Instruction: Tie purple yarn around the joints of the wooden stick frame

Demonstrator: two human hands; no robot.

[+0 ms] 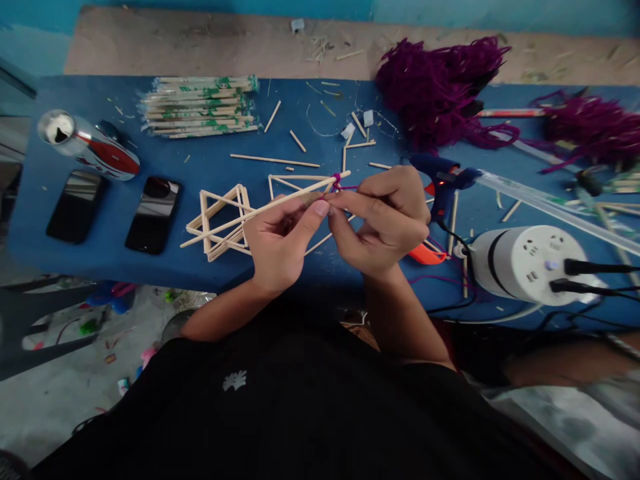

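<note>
My left hand (281,240) is closed around a long wooden stick (235,220) that slants up to the right over the blue table (210,260). Purple yarn (338,180) is wrapped near the stick's upper end. My right hand (385,220) pinches the strand of that yarn right beside my left thumb. Below the hands lie a star made of glued sticks (220,220) and a stick triangle (290,181).
A bundle of wrapped sticks (200,107) lies at the back left, beside a can (85,143) and two phones (153,213). Piles of purple yarn (440,87) sit at the back right. A blue glue gun (443,183) and a white socket hub (525,263) are on the right.
</note>
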